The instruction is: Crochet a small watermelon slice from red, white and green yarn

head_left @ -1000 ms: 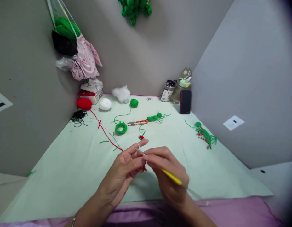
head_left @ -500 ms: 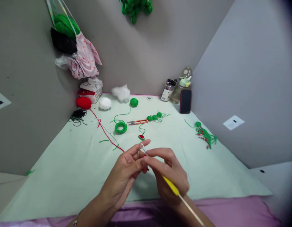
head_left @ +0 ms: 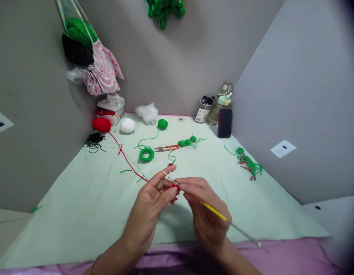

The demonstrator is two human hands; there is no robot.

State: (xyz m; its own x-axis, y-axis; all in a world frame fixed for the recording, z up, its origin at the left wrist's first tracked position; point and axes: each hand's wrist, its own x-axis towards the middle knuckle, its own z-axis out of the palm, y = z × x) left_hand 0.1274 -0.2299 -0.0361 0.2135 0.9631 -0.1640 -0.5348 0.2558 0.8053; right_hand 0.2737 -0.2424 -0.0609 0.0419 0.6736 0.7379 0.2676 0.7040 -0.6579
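My left hand (head_left: 149, 202) pinches a small red crochet piece (head_left: 175, 188) between thumb and fingers, with white yarn (head_left: 164, 173) looped over its raised index finger. My right hand (head_left: 207, 210) is closed around a crochet hook with a yellow grip (head_left: 213, 211); the hook's tip meets the red piece near the left fingertips. Red yarn (head_left: 131, 166) runs from a red ball (head_left: 101, 125) towards my left hand, beside a thin white strand. Just beyond the fingers lies a small red and green piece (head_left: 170, 164), partly hidden by the left index finger.
Orange-handled snips (head_left: 167, 148), a green yarn coil (head_left: 146, 154), a green ball (head_left: 162, 124) and a white ball (head_left: 127, 125) lie on the pale cloth (head_left: 108, 214). At the back right stand a phone (head_left: 225, 123) and a pen holder (head_left: 204, 109). Green pieces (head_left: 248, 162) lie right.
Both hands have shifted slightly, and the red piece shows more between the left fingers. The hook has swung flatter, its rear end moving right and up.
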